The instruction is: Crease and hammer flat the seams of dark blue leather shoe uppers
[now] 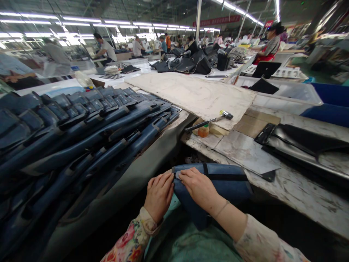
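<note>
A dark blue leather-like piece (pixel 223 191) with black straps lies over my lap and against the table edge. My left hand (pixel 159 193) grips its left edge near the upper corner, fingers closed. Beside it, my right hand (pixel 200 187) presses its fingertips together on a small pale scrap (pixel 177 175) at that same corner. What the scrap is made of cannot be made out. The thumbs and the underside of the blue piece are mostly hidden. Green cloth (pixel 188 240) covers my lap beneath it.
Many similar blue pieces (pixel 109 131) lie in overlapping rows at left. A hammer (pixel 209 121) rests beside a small orange container (pixel 203 131) ahead. Black glossy pieces (pixel 305 142) lie at right, near a translucent bin (pixel 294 92). People work farther back.
</note>
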The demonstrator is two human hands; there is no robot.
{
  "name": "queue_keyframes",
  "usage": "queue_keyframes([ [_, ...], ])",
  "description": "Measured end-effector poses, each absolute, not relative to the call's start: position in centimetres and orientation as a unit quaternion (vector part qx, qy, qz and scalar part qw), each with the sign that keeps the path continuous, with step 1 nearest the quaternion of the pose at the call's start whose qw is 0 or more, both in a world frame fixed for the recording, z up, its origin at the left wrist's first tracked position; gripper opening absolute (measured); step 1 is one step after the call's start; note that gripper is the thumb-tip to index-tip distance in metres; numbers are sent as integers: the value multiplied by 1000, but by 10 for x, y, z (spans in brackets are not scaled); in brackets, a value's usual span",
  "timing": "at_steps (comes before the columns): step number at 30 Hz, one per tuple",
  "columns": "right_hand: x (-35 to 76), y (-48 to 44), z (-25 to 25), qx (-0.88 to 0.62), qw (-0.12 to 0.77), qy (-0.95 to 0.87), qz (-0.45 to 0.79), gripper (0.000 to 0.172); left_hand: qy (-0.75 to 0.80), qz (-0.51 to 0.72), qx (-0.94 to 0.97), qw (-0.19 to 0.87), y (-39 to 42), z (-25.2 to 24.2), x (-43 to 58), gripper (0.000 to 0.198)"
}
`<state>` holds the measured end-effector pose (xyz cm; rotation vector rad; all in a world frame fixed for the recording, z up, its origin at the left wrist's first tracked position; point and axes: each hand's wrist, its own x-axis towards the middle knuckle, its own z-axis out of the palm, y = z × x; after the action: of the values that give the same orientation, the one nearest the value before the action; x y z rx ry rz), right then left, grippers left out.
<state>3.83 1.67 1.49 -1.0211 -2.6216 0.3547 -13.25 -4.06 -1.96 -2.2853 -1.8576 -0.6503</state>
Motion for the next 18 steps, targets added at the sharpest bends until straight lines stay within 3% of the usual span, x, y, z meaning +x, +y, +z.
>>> queue_keyframes([
  [5, 88, 14, 20, -383, 156, -906, 86, 28, -610, -218, -760, 64, -35, -14, -135, 26],
  [10, 121, 0, 19, -434, 172, -883, 50, 30, -587, -160, -794, 1, -7, 9, -132, 28],
  [12, 128, -12, 12, -466, 199, -860, 60, 30, -574, -134, -808, -9, 16, 24, -124, 33],
  [16, 143, -35, -8, -509, 256, -817, 89, 30, -569, -158, -807, -17, 83, 53, -98, 23],
  [18, 150, -43, -16, -520, 269, -805, 94, 34, -577, -165, -800, -28, 123, 61, -81, 34],
])
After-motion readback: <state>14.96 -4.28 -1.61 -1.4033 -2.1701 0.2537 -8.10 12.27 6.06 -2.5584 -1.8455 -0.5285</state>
